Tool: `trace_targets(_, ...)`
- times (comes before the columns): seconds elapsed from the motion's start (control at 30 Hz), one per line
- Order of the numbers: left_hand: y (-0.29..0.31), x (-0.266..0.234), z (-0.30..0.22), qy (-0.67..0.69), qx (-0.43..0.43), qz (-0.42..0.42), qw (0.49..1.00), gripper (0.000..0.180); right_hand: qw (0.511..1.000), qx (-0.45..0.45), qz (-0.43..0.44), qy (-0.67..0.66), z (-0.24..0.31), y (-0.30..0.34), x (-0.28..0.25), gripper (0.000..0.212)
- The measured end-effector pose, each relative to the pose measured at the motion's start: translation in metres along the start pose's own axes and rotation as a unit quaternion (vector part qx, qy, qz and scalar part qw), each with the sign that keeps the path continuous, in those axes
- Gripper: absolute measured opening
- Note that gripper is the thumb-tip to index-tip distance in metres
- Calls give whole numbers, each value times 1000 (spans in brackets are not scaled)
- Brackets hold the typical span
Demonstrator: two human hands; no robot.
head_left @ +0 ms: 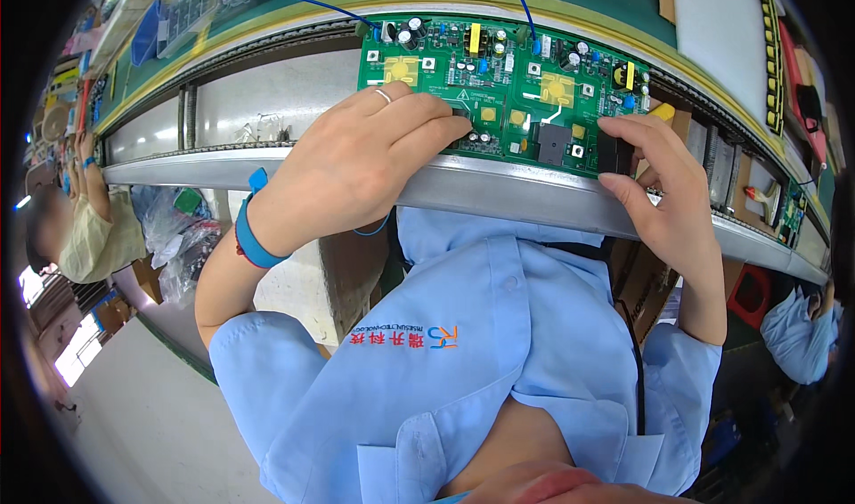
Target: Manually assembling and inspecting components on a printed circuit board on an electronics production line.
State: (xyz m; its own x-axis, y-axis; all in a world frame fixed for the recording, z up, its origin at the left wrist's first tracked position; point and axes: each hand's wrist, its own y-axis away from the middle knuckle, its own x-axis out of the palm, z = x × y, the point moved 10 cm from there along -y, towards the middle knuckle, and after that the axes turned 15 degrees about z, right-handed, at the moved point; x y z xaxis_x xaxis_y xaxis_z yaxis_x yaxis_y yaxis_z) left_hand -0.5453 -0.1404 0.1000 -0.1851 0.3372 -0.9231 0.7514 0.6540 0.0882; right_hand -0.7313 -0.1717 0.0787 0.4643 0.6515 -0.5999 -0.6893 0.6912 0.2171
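A green circuit board panel (503,85) lies across the rail in front of me, fitted with capacitors, yellow-wrapped transformers and yellow square pads. My left hand (361,157) bends over its lower left part, fingers together, the fingertips down at a dark component (460,114). What those fingertips hold, if anything, is hidden. At the board's lower right, my right hand (663,179) has thumb and fingers around a black block-shaped component (614,154). Another dark block component (552,144) sits on the board between my hands. Two blue wires (527,14) reach the board's far edge.
A metal rail (517,176) runs along the near side of the line. Loose small parts (258,133) lie left of the board. Another green board (791,215) is farther right. Plastic bags (183,237) hang at left. Other people sit at left (98,228) and right (799,335).
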Motion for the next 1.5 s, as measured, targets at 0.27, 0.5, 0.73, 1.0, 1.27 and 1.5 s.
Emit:
trace_targets(0.27,-4,7,-9,-82,-9,-5,997,40,998,17,-26,46,6,2,-6,46)
trace_targets(0.5,0,10,2,-6,-19,-10,1000,38,995,29,-34,89,6,6,-4,46)
trace_targets(0.73,-2,8,6,14,-37,-33,999,42,977,8,-30,211,19,2,4,49)
trace_targets(1.0,-2,9,2,-15,-44,-48,998,32,973,10,-36,230,20,3,5,48)
trace_targets(1.27,-3,-5,12,78,-44,-19,996,40,976,5,-47,212,17,6,5,44)
trace_targets(1.5,21,-3,59,458,-114,-45,881,56,977,-29,-48,207,14,5,5,42)
